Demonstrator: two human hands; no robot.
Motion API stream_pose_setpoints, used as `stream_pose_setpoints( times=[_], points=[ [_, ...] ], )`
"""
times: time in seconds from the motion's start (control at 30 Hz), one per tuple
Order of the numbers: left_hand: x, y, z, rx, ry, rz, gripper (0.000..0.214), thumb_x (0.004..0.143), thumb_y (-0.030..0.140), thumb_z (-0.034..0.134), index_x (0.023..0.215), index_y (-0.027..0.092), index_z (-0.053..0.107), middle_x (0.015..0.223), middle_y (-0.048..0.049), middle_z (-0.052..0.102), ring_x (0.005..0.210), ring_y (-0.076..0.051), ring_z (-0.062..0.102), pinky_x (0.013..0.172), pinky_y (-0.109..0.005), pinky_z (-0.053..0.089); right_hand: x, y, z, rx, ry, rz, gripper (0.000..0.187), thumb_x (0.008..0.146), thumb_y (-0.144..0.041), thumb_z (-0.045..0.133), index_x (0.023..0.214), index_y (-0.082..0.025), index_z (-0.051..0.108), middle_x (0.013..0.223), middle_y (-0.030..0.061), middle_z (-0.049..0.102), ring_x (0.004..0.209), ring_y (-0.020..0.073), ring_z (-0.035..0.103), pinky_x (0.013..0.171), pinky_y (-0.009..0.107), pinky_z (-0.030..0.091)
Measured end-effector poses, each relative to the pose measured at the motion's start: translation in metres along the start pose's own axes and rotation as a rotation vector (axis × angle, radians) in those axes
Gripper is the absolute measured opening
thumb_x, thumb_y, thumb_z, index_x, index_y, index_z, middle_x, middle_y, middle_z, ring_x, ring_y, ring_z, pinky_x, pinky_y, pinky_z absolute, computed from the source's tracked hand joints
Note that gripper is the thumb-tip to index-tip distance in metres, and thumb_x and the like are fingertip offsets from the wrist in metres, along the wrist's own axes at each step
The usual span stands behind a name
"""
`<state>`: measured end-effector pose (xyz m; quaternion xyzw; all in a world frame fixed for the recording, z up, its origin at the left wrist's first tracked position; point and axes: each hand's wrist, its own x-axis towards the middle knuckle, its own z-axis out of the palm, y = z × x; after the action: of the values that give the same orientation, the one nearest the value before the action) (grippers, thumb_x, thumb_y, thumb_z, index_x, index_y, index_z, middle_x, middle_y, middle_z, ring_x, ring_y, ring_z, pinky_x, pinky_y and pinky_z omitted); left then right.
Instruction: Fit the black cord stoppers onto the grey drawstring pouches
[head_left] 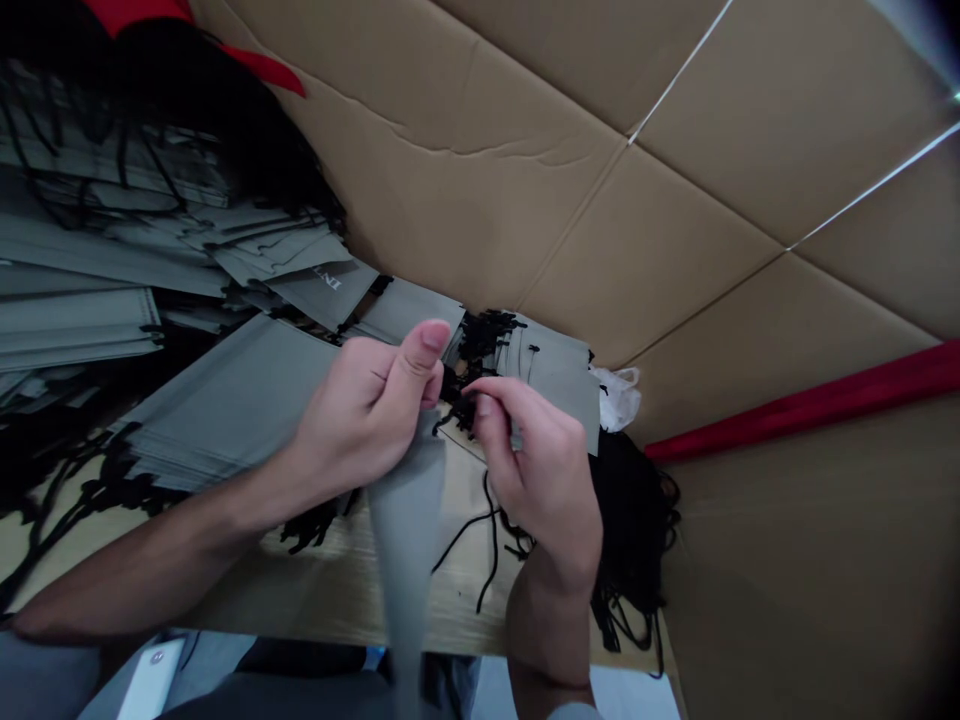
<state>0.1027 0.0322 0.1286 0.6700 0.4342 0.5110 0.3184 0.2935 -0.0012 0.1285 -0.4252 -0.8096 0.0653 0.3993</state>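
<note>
My left hand (pixel 367 410) is closed round the top of a grey drawstring pouch (pixel 409 530), thumb raised, and the pouch hangs down toward the table's front edge. Just to its right, my right hand (pixel 540 460) pinches a black cord (pixel 463 404) between thumb and forefinger. Exactly where this cord meets the pouch is hard to make out. Behind my hands lie a stack of grey pouches (pixel 562 365) with dark cord ends and, to the left, another grey stack (pixel 232 390). Two loose cord ends (pixel 491 540) dangle below my right hand.
Large piles of grey pouches (pixel 90 240) with tangled black cords fill the left side. A black cord bundle (pixel 634 530) lies right, beside a clear plastic bag (pixel 619 398). Cardboard walls (pixel 487 200) enclose the back and right of the table (pixel 315 600). A red strip (pixel 810 400) crosses the right wall.
</note>
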Motion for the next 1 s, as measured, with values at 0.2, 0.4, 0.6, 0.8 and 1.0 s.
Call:
stream_pose_setpoints(
  times=[0.2,0.4,0.6,0.8,1.0],
  points=[
    [0.006,0.002,0.004,0.014,-0.031,-0.101,0.077,0.115,0.058,0.032,0.051,0.019,0.048,0.05,0.0003,0.036,0.049,-0.011,0.033,0.051,-0.029,0.027,-0.005,0.0,-0.016,0.349,-0.05,0.028,0.045,0.104,-0.015,0.072,0.148,-0.024,0.067,0.126,0.0062,0.081,0.108,0.02,0.078,0.086,0.034,0.067],
    [0.006,-0.002,0.014,0.016,-0.074,-0.119,0.079,0.114,0.066,0.03,0.051,0.02,0.045,0.05,0.0004,0.034,0.05,-0.012,0.031,0.051,-0.031,0.025,-0.002,0.0,-0.012,0.258,0.02,-0.006,0.004,0.107,-0.02,0.079,0.107,-0.024,0.08,0.099,-0.0006,0.084,0.086,0.0146,0.077,0.08,0.029,0.066],
    [0.011,-0.004,0.009,-0.094,-0.265,-0.14,0.073,0.113,0.068,0.026,0.061,0.021,0.049,0.058,0.0003,0.041,0.056,-0.013,0.037,0.054,-0.028,0.031,-0.005,0.008,-0.014,0.26,0.107,0.133,0.004,0.108,-0.027,0.078,0.106,-0.026,0.082,0.096,0.0012,0.083,0.082,0.0172,0.077,0.079,0.033,0.066],
    [0.019,-0.015,-0.024,0.003,-0.743,-0.06,0.03,0.098,0.05,0.069,0.091,0.022,0.076,0.082,-0.0011,0.069,0.072,-0.016,0.061,0.056,-0.024,0.037,-0.013,0.025,-0.036,0.184,0.321,0.274,0.005,0.105,-0.031,0.082,0.106,-0.026,0.083,0.095,0.0026,0.079,0.079,0.0181,0.074,0.065,0.031,0.06],
    [0.018,-0.016,-0.02,0.081,-0.57,0.02,0.034,0.104,0.045,0.061,0.086,0.02,0.077,0.07,0.0012,0.062,0.061,-0.013,0.046,0.056,-0.027,0.027,-0.019,0.043,-0.057,0.223,0.162,0.257,0.034,0.106,-0.044,0.081,0.135,-0.027,0.077,0.117,0.0068,0.081,0.102,0.0233,0.078,0.087,0.037,0.064]
  ],
)
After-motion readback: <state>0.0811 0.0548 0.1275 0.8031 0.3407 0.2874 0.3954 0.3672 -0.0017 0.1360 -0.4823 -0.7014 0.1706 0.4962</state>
